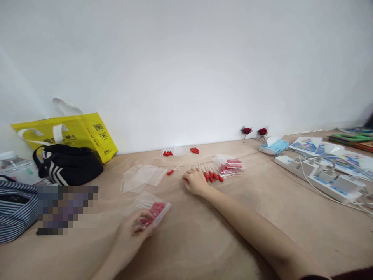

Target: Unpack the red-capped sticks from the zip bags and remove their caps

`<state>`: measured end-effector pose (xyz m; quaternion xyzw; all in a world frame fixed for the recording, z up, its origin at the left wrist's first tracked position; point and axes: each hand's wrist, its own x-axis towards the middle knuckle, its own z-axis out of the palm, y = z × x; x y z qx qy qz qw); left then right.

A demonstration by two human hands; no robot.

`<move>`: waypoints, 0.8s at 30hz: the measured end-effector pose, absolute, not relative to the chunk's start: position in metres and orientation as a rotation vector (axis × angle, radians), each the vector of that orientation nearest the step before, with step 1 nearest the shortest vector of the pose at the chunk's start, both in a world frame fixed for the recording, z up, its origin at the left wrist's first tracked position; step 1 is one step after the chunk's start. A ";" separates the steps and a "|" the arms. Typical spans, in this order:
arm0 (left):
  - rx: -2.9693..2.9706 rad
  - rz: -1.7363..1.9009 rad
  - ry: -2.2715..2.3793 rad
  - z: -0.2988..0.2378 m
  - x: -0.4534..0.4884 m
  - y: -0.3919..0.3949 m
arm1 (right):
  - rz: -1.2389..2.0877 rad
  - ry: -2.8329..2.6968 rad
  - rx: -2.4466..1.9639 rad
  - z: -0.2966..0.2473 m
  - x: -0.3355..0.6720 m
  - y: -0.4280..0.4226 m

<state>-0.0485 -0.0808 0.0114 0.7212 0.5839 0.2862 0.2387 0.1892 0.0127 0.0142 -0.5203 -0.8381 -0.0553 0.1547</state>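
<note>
My left hand (pixel 142 222) is closed on a clear zip bag (pixel 163 214), with thin white sticks and several red, capsule-shaped ends inside. Farther off, my right hand (pixel 194 181) has its fingers curled in a pinch at the left side of a loose row of red-tipped white sticks (pixel 214 175); its fingertips hide whatever is between them. One lone red-tipped stick (pixel 170 172) lies left of that hand. Flat clear bags (pixel 142 178) lie beyond my left hand. Filled zip bags (pixel 231 165) are stacked just behind the row.
Against the wall lies a clear bag (pixel 181 151) with red ends at both sides. A yellow bag (pixel 96 136), black pouch (pixel 71 165) and striped bag (pixel 17 210) stand left. Right are a power strip (pixel 317 175) with cables, blue pack (pixel 274 146) and printed cards (pixel 305 144).
</note>
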 end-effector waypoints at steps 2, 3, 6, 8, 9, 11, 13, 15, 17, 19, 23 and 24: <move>1.989 0.734 1.460 0.015 -0.028 -0.086 | -0.160 -2.406 -1.507 0.017 0.168 0.032; 2.045 0.646 1.388 0.018 -0.023 -0.087 | -0.159 -2.410 -1.520 0.018 0.159 0.041; 2.336 0.494 1.187 0.029 -0.024 -0.082 | -0.168 -2.439 -1.528 0.018 0.141 0.065; 2.549 0.530 1.101 0.032 -0.034 -0.073 | -0.178 -2.482 -1.503 0.016 0.135 0.078; 2.634 0.543 1.064 0.032 -0.039 -0.067 | -0.184 -2.512 -1.478 0.016 0.134 0.083; 2.738 0.503 1.010 0.029 -0.049 -0.055 | -0.201 -2.581 -1.405 0.016 0.133 0.091; 2.777 0.424 0.981 0.025 -0.055 -0.044 | -0.226 -2.641 -1.313 0.018 0.135 0.096; 2.776 0.366 0.959 0.022 -0.055 -0.036 | -0.256 -2.670 -1.243 0.022 0.141 0.098; 2.755 0.351 0.943 0.019 -0.051 -0.032 | -0.278 -2.668 -1.210 0.027 0.155 0.095; 2.730 0.404 0.983 0.016 -0.043 -0.030 | -0.283 -2.657 -1.200 0.031 0.175 0.088; 2.683 0.528 1.165 0.010 -0.018 -0.028 | -0.232 -2.653 -1.224 0.029 0.224 0.067; 2.674 0.543 1.210 0.009 -0.011 -0.028 | -0.214 -2.649 -1.237 0.027 0.235 0.062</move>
